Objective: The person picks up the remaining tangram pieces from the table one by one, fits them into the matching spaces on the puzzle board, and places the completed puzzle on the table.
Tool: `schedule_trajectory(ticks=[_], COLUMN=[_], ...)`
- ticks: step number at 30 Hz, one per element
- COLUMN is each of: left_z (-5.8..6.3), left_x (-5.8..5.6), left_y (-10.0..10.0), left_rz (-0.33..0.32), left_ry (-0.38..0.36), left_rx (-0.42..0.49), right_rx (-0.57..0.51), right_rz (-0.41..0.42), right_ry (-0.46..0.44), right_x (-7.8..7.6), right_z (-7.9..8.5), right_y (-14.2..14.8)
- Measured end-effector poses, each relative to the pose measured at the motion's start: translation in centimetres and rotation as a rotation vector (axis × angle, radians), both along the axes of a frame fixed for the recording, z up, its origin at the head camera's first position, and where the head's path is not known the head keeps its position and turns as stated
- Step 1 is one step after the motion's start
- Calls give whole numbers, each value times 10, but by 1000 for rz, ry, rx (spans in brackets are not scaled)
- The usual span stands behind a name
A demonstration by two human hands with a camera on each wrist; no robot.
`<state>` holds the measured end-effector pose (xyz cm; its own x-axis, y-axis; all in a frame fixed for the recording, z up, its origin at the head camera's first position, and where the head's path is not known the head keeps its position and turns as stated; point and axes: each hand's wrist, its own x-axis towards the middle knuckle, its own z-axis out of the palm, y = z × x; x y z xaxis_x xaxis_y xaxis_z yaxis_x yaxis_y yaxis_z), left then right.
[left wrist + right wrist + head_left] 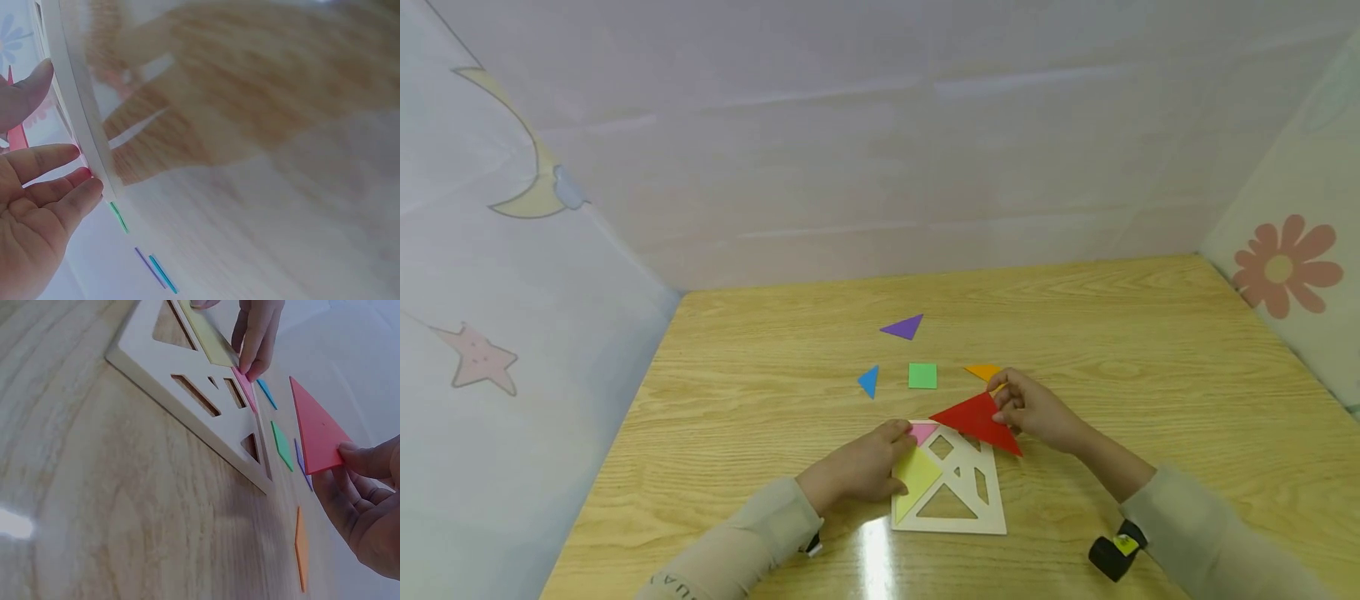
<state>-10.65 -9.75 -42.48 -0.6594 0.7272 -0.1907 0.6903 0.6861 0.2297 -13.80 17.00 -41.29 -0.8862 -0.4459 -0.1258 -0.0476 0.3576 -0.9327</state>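
My right hand [1030, 412] pinches a large red triangle [973, 419] by one edge, thumb on one face and fingers behind. In the head view the triangle covers the upper right of a white puzzle board [996, 512]; the right wrist view shows it raised off the table. A yellow triangle [917, 475] and a small pink triangle [922, 432] fill recesses along the board's left side. My left hand [865, 467] rests at that side, with fingertips [92, 187] touching the board's upper left and the thumb by the yellow triangle. Several board cut-outs show bare.
Beyond the board lie a blue triangle [869, 381], a green square [922, 376], a purple triangle [906, 327] and an orange piece [982, 372], partly hidden by my right hand. The wooden table [760, 358] meets printed cloth walls [925, 167] at its back and sides.
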Motion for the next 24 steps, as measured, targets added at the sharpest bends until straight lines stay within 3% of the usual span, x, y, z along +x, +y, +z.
schedule_trajectory(ticks=[15,24], left_z=[2,-1], left_x=[0,0], left_y=[0,0], left_rz=[5,-15], left_ry=[-23,7], left_rx=[0,-2], right_rx=[0,-13], right_rz=[58,76], right_ry=[-22,-44], right_x=[12,16], right_z=[-10,-10], right_y=[-3,-4])
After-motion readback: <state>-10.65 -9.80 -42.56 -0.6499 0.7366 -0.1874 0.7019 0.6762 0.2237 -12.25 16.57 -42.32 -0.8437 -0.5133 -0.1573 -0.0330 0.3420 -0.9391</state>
